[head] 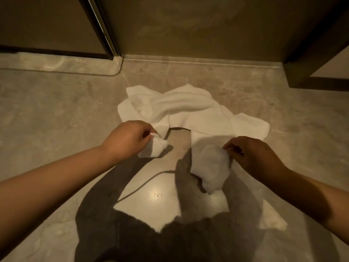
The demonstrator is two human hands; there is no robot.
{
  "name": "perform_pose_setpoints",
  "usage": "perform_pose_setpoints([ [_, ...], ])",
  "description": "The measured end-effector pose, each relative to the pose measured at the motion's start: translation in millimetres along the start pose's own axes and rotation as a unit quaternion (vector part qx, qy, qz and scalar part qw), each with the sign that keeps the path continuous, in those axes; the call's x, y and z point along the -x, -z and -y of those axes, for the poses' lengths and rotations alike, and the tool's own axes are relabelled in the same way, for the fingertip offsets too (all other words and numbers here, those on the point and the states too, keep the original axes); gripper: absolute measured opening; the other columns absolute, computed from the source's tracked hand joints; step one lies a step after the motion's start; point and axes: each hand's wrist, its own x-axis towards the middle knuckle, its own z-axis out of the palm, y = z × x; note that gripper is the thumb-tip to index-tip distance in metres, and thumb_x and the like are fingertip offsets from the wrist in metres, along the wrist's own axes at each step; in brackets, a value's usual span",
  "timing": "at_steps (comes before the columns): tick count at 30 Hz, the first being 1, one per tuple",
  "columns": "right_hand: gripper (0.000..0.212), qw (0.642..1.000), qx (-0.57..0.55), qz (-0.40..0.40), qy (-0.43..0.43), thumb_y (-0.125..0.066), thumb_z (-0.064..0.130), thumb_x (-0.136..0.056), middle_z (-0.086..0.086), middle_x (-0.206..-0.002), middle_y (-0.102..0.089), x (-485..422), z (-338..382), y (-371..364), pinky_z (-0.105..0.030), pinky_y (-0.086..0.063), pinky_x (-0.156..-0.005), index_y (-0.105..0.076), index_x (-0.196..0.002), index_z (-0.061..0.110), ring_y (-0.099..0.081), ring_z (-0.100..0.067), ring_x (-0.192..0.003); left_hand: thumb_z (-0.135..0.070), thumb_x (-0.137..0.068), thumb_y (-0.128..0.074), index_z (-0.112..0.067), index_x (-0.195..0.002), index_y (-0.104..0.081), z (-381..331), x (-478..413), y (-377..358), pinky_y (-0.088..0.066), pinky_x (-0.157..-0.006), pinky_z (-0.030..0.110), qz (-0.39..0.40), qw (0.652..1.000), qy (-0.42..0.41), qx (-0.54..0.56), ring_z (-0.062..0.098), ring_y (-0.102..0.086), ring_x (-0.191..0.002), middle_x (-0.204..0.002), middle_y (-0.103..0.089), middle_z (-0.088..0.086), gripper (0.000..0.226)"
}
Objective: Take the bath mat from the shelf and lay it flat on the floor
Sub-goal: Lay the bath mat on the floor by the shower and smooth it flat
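Observation:
A white bath mat point(181, 106) lies crumpled on the marble floor point(56, 110) in the middle of the view, with folds and a raised ridge across its far part. My left hand point(126, 138) pinches the mat's near left corner, which hangs bunched below my fingers. My right hand point(251, 156) grips the near right corner, a bunched flap drooping toward me. Both corners are lifted off the floor; the far part rests on it. A gap of bare floor shows between the two held corners.
A wall point(188, 27) stands just beyond the mat. A dark-framed glass door point(102, 25) runs at the left with a floor track. A dark cabinet or door frame point(311, 59) juts in at the right. A thin cable point(143, 182) crosses the floor near me.

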Motion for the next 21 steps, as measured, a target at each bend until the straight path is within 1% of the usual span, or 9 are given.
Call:
perform_pose_setpoints([
  [3,0.018,0.999,-0.03,0.042,0.009,-0.055,0.024,-0.091,0.006,-0.101,-0.069,2,6,-13,-0.017,-0.041,-0.072,-0.069,-0.103,0.025,-0.058,-0.006,-0.083,-0.019,-0.086,-0.059,-0.02,-0.101,-0.07,2,8,-14,-0.044,-0.067,0.029,0.043,0.999,-0.018,-0.025,0.021,-0.063,-0.083,-0.096,-0.071,0.004,0.019],
  [5,0.023,0.997,-0.038,0.067,0.012,-0.051,0.029,-0.093,0.008,-0.107,-0.068,2,7,-18,-0.018,-0.043,-0.074,-0.067,-0.11,0.027,-0.059,-0.005,-0.085,-0.02,-0.085,-0.057,-0.022,-0.105,-0.069,2,12,-21,-0.044,-0.07,0.028,0.076,0.996,-0.014,-0.042,0.02,-0.062,-0.089,-0.103,-0.07,0.002,0.023],
  [6,0.026,0.997,-0.042,0.061,0.007,-0.049,0.032,-0.094,0.01,-0.108,-0.067,2,7,-19,-0.019,-0.044,-0.074,-0.066,-0.112,0.029,-0.059,-0.005,-0.086,-0.022,-0.085,-0.057,-0.025,-0.109,-0.068,1,13,-22,-0.042,-0.071,0.026,0.091,0.995,-0.011,-0.05,0.018,-0.061,-0.094,-0.109,-0.068,-0.001,0.027],
  [8,0.028,0.998,-0.061,0.003,-0.016,-0.045,0.037,-0.093,0.011,-0.106,-0.067,0,5,-16,-0.02,-0.043,-0.07,-0.065,-0.112,0.031,-0.06,-0.005,-0.083,-0.033,-0.083,-0.055,-0.031,-0.116,-0.063,-1,11,-18,-0.041,-0.073,0.023,0.103,0.993,-0.008,-0.053,0.013,-0.059,-0.101,-0.116,-0.065,-0.008,0.034],
  [11,0.025,0.986,-0.104,-0.106,-0.079,-0.045,0.035,-0.093,0.007,-0.101,-0.063,-12,-5,-9,-0.017,-0.041,-0.065,-0.064,-0.107,0.027,-0.056,-0.004,-0.078,-0.049,-0.079,-0.046,-0.033,-0.111,-0.065,-11,-3,-5,-0.041,-0.064,0.024,0.036,0.999,-0.01,0.006,0.007,-0.057,-0.089,-0.105,-0.067,-0.01,0.04],
  [13,0.022,0.978,-0.109,-0.133,-0.118,-0.051,0.028,-0.093,0.001,-0.104,-0.062,-21,-16,-8,-0.016,-0.038,-0.066,-0.063,-0.109,0.019,-0.055,-0.006,-0.079,-0.046,-0.083,-0.049,-0.027,-0.111,-0.064,-16,-17,-4,-0.042,-0.065,0.027,-0.017,1.0,-0.025,0.007,0.012,-0.057,-0.091,-0.104,-0.065,-0.005,0.038],
  [15,0.024,0.976,-0.101,-0.123,-0.146,-0.055,0.022,-0.092,-0.005,-0.108,-0.063,-29,-25,-10,-0.019,-0.038,-0.073,-0.062,-0.113,0.011,-0.055,-0.011,-0.083,-0.036,-0.086,-0.055,-0.021,-0.116,-0.061,-18,-30,-12,-0.046,-0.074,0.033,-0.041,0.999,-0.031,-0.012,0.019,-0.055,-0.101,-0.111,-0.061,0.0,0.034],
  [17,0.027,0.974,-0.111,-0.105,-0.167,-0.056,0.02,-0.092,-0.007,-0.11,-0.063,-33,-30,-12,-0.021,-0.038,-0.077,-0.061,-0.116,0.009,-0.054,-0.012,-0.086,-0.029,-0.087,-0.059,-0.019,-0.122,-0.055,-19,-39,-24,-0.049,-0.079,0.039,-0.033,0.999,-0.024,-0.031,0.023,-0.051,-0.109,-0.12,-0.055,0.002,0.037],
  [21,0.026,0.967,-0.151,-0.069,-0.193,-0.052,0.022,-0.093,-0.004,-0.1,-0.067,-39,-36,-15,-0.024,-0.04,-0.074,-0.062,-0.114,0.011,-0.059,-0.015,-0.085,-0.026,-0.086,-0.062,-0.015,-0.129,-0.048,-17,-49,-45,-0.05,-0.077,0.042,-0.011,0.998,-0.017,-0.067,0.025,-0.048,-0.112,-0.127,-0.047,0.005,0.046],
])
